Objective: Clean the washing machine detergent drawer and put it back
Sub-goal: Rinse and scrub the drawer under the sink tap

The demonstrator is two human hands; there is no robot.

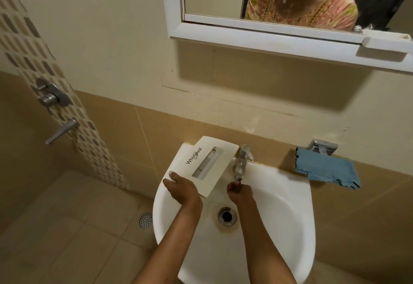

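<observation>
Detergent drawer (pixel 201 165) on sink (pixel 279 205) rim at ten o'clock: judged light, rigid, slippery when wet; left hand (pixel 182 188) grips its near corner, a sound hold; right hand (pixel 239 191) under tap (pixel 242 160), finger posture indeterminate.

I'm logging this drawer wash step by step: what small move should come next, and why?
Probably slide the white plastic Whirlpool detergent drawer rightward, under the spout of the chrome tap. The left hand grips its near corner while it lies on the left rim of the white ceramic basin, clear of the spout; the right hand has its fingers under it.
</observation>
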